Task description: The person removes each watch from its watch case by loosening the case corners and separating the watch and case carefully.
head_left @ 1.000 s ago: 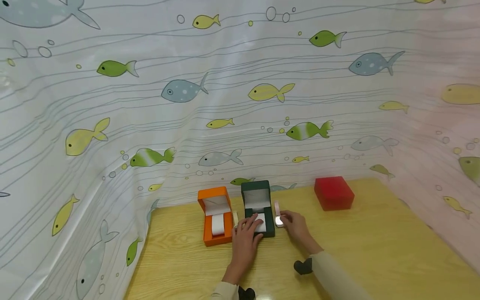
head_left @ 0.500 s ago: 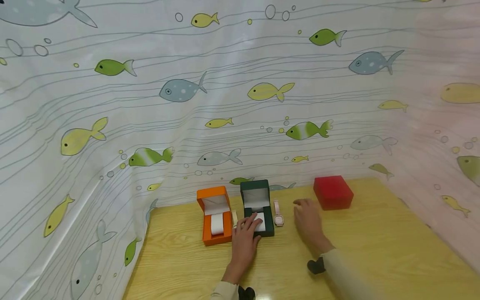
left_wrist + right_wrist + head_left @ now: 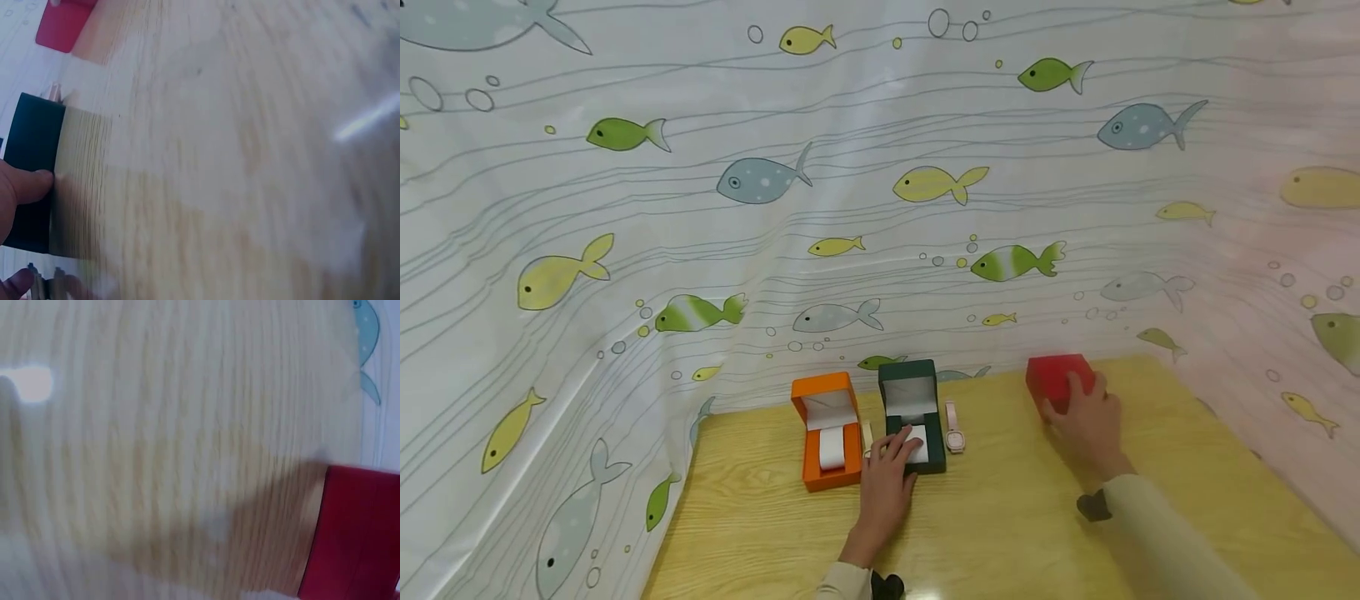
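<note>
My left hand rests on an opened dark green watch box, fingers spread across its white cushion. In the left wrist view, the thumb presses the green box's front side. Another finger lies beside a gold watch, partly hidden by the hand. My right hand grips a closed red box at the back right, thumb at its front and fingers over the top. The red box also shows in the right wrist view, where no fingers are visible. A pink watch lies right of the green box.
An opened orange watch box with a white cushion stands left of the gold watch. All sit on a light wood table. A white fish-print sheet hangs close behind the boxes and along both sides.
My right hand has left the pink watch, which lies flat on the table, and moved right to grip the red box. My left hand has stayed on the green box.
</note>
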Demonstrator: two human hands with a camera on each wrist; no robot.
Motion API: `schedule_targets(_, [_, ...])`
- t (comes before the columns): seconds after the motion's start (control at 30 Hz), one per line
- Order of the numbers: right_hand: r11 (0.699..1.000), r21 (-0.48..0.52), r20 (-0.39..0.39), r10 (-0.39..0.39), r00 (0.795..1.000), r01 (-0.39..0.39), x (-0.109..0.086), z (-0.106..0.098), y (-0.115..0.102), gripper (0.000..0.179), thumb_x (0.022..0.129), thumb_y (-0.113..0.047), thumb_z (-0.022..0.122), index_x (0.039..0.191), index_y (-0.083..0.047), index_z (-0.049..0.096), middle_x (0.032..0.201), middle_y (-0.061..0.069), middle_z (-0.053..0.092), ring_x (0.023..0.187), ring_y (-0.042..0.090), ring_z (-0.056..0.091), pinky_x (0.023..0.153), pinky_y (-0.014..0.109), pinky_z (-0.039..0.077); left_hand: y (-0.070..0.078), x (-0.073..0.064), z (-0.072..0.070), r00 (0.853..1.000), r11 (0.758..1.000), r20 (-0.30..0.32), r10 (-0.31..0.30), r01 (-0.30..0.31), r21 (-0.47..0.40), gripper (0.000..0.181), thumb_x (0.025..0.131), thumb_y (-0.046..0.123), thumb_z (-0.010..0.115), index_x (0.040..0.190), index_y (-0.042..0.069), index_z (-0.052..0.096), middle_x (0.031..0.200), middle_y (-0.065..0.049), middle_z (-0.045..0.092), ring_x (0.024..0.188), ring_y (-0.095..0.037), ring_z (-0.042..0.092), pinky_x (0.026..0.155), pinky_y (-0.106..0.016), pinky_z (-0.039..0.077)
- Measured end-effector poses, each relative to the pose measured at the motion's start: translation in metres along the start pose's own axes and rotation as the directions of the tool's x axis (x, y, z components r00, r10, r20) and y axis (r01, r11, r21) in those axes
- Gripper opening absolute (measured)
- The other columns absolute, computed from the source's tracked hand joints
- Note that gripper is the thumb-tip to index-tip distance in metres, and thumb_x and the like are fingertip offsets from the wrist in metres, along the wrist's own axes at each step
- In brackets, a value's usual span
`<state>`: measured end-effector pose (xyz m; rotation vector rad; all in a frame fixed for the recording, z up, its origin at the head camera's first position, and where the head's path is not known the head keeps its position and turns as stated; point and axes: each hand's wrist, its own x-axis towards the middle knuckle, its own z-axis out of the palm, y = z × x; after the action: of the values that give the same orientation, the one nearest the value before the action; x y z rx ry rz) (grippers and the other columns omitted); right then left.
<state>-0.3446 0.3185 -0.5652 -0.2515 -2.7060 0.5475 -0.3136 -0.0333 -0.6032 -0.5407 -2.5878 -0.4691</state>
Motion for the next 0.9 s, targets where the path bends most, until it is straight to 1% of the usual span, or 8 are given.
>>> schedule_targets(0.13, [0.999,-0.038,-0.046,0.017,0.999,-0.019,-0.016,0.005,-0.01,0.074,0.094,-0.048,0.062,0.147,-0.001,0.038,0.138,0.042,0.031,0.095,0.059,0.043,0.084,0.065,0.037,0.001,0.0,-0.001,1.0,1.0,-0.009,0.002,-0.002,-0.013,0.05,0.087,0.015,0.081,0.133,0.026,0.064,0.153,0.003,0.056,0.131,-0.027,0.052,0.09,-0.048,0.049])
schedule_targets(0.3, [0.994,-0.113,-0.077,-0.003,0.997,-0.006,-0.057,0.003,-0.026,0.075,0.09,-0.051,0.064,0.145,-0.005,0.043,0.139,0.042,0.033,0.089,0.058,0.047,0.082,0.065,0.038,0.002,-0.002,-0.001,1.0,1.0,-0.005,0.003,-0.003,-0.01,0.048,0.087,0.015,0.081,0.131,0.025,0.065,0.153,0.002,0.056,0.131,-0.028,0.052,0.091,-0.051,0.05])
schedule_targets(0.4, [0.99,-0.14,-0.058,-0.021,0.998,0.012,-0.087,-0.006,-0.04,0.075,0.087,-0.052,0.068,0.143,-0.006,0.047,0.136,0.04,0.036,0.088,0.056,0.049,0.079,0.062,0.039,0.0,-0.004,-0.002,1.0,1.0,0.008,0.002,-0.002,-0.009,0.048,0.088,0.015,0.08,0.132,0.025,0.064,0.154,0.002,0.055,0.132,-0.028,0.051,0.092,-0.051,0.049])
schedule_targets(0.5, [0.983,-0.178,-0.032,-0.045,0.998,0.039,-0.114,-0.014,-0.053,0.077,0.086,-0.057,0.07,0.142,-0.008,0.051,0.133,0.038,0.04,0.086,0.052,0.051,0.077,0.059,0.04,-0.001,-0.004,-0.002,1.0,1.0,0.002,0.003,-0.003,-0.024,0.049,0.087,0.013,0.081,0.131,0.024,0.064,0.154,0.001,0.055,0.132,-0.028,0.051,0.093,-0.051,0.047])
schedule_targets(0.63, [0.974,-0.208,0.015,-0.085,0.996,0.086,-0.148,-0.014,-0.072,0.079,0.084,-0.064,0.071,0.142,-0.012,0.056,0.134,0.036,0.045,0.091,0.049,0.055,0.082,0.059,0.044,-0.003,-0.003,-0.005,1.0,0.999,-0.027,-0.006,0.005,-0.052,0.051,0.084,0.01,0.083,0.13,0.024,0.065,0.152,0.0,0.057,0.131,-0.029,0.051,0.092,-0.049,0.042])
schedule_targets(0.73, [0.961,-0.245,0.044,-0.125,0.991,0.132,-0.171,-0.011,-0.088,0.079,0.079,-0.068,0.074,0.138,-0.016,0.06,0.132,0.03,0.05,0.093,0.042,0.057,0.085,0.057,0.05,-0.003,-0.003,-0.005,0.999,0.997,-0.042,-0.002,-0.001,-0.077,0.051,0.083,0.008,0.083,0.129,0.022,0.065,0.152,-0.002,0.058,0.131,-0.03,0.051,0.091,-0.048,0.039])
schedule_targets(0.83, [0.936,-0.297,0.081,-0.173,0.982,0.19,-0.191,-0.01,-0.103,0.079,0.075,-0.072,0.076,0.132,-0.02,0.063,0.126,0.022,0.053,0.09,0.034,0.057,0.084,0.05,0.054,-0.001,-0.004,-0.004,0.996,0.995,-0.085,0.027,-0.035,-0.098,0.048,0.083,0.005,0.081,0.125,0.02,0.065,0.15,-0.002,0.059,0.129,-0.029,0.053,0.09,-0.046,0.04])
schedule_targets(0.9, [0.921,-0.32,0.114,-0.197,0.974,0.223,-0.2,-0.01,-0.112,0.079,0.072,-0.074,0.076,0.13,-0.022,0.064,0.126,0.019,0.053,0.089,0.03,0.056,0.083,0.046,0.054,0.002,-0.008,-0.006,0.991,0.989,-0.12,0.056,-0.071,-0.128,0.046,0.081,0.003,0.08,0.122,0.019,0.066,0.145,0.0,0.062,0.126,-0.026,0.055,0.09,-0.045,0.042])
